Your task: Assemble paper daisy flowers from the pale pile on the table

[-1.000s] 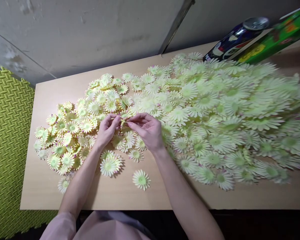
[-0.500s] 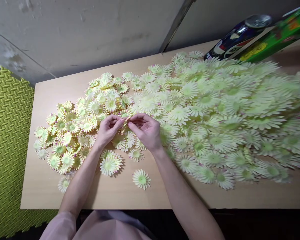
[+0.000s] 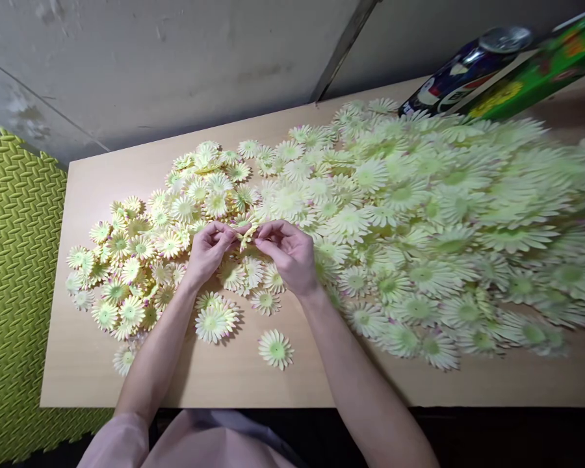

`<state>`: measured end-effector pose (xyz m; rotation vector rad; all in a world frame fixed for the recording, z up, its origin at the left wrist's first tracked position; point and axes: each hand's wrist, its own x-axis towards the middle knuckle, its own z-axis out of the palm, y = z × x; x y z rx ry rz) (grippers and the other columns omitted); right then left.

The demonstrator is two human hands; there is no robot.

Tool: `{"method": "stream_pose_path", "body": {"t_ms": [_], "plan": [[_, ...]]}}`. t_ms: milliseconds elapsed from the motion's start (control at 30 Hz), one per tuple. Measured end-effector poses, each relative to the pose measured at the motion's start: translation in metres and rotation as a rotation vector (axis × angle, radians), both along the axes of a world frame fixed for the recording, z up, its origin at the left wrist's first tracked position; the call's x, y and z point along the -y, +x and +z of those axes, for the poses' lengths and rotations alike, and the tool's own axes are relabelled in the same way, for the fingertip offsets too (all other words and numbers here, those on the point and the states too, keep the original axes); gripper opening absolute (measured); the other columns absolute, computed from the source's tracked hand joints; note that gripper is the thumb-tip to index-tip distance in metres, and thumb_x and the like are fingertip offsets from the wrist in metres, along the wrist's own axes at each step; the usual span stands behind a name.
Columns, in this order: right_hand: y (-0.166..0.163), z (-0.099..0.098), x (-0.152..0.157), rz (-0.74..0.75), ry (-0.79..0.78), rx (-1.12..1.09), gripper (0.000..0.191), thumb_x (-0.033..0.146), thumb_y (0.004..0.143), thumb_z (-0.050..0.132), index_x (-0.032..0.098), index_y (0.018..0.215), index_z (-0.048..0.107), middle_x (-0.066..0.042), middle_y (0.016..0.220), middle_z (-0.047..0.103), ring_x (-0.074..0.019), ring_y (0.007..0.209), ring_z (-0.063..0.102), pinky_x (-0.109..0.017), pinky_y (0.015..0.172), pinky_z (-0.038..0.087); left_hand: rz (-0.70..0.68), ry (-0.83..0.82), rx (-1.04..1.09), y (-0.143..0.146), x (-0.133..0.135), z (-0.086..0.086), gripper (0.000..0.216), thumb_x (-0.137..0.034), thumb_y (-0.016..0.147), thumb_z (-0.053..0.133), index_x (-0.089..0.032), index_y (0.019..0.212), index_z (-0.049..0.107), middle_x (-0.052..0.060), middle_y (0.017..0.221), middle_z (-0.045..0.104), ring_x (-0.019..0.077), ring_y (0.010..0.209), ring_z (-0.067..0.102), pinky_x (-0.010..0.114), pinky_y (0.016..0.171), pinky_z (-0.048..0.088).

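Between my hands, just above the table, is a pale yellow artificial flower head (image 3: 246,236), seen edge-on with its petals bunched. My left hand (image 3: 211,250) pinches it from the left with thumb and forefinger. From the right, my right hand (image 3: 288,253) closes thumb and fingertips at its petals; the exact contact is too small to make out. Beneath and around the hands lie similar flower heads, among them a small stack (image 3: 216,322) near my left forearm and a single one (image 3: 275,350) between my forearms.
A loose heap of flower heads (image 3: 146,247) spreads to the left, and a larger pile (image 3: 419,227) covers the right. Behind it stand a dark drink can (image 3: 463,71) and a green carton (image 3: 541,71). A grey wall (image 3: 175,65) borders the wooden table (image 3: 88,370); yellow-green matting (image 3: 19,292) is on the left.
My right hand has shifted slightly right, and my fingertips are a little farther apart. More of the flower head's petals now show between them.
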<state>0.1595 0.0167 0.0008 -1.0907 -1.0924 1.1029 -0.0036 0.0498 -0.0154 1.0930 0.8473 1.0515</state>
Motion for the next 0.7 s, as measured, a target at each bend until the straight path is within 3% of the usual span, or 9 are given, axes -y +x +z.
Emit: {"method": "stream_pose_path", "body": {"t_ms": [167, 467, 567, 700], "plan": [[0.0035, -0.0031, -0.0014, -0.04, 0.002, -0.088, 0.008, 0.017, 0.075, 0.068, 0.023, 0.078, 0.064, -0.001, 0.081, 0.062, -0.0144, 0.077, 0.06, -0.028, 0.07, 0.054, 0.002, -0.038, 0.097, 0.0031, 0.002, 0.0038, 0.03, -0.047, 0.085, 0.067, -0.019, 0.083, 0.057, 0.005, 0.086, 0.075, 0.0163, 0.091, 0.073, 0.029, 0.078, 0.057], [-0.0005, -0.0006, 0.001, 0.025, 0.032, -0.032, 0.012, 0.024, 0.077, 0.074, 0.023, 0.083, 0.064, -0.003, 0.089, 0.066, -0.0167, 0.085, 0.065, -0.032, 0.08, 0.058, 0.027, 0.09, -0.023, 0.0037, 0.0034, 0.0095, 0.026, -0.032, 0.075, 0.08, -0.018, 0.094, 0.072, 0.008, 0.103, 0.076, 0.0147, 0.094, 0.072, 0.028, 0.088, 0.056], [-0.002, -0.0013, 0.0017, 0.038, 0.052, -0.028, 0.012, 0.025, 0.078, 0.075, 0.023, 0.084, 0.064, -0.002, 0.089, 0.065, -0.0162, 0.084, 0.065, -0.031, 0.079, 0.058, 0.021, 0.101, -0.073, 0.0034, 0.0037, 0.0101, 0.023, -0.032, 0.076, 0.079, -0.018, 0.094, 0.076, 0.008, 0.103, 0.077, 0.0151, 0.092, 0.072, 0.028, 0.086, 0.057], [-0.0021, -0.0027, 0.0012, 0.048, 0.067, -0.006, 0.015, 0.028, 0.079, 0.077, 0.022, 0.084, 0.064, -0.002, 0.086, 0.065, -0.0154, 0.082, 0.065, -0.03, 0.078, 0.058, 0.077, 0.129, -0.167, 0.0028, 0.004, 0.0089, 0.021, -0.036, 0.079, 0.076, -0.018, 0.089, 0.079, 0.007, 0.092, 0.078, 0.0124, 0.078, 0.07, 0.024, 0.072, 0.055]]}}
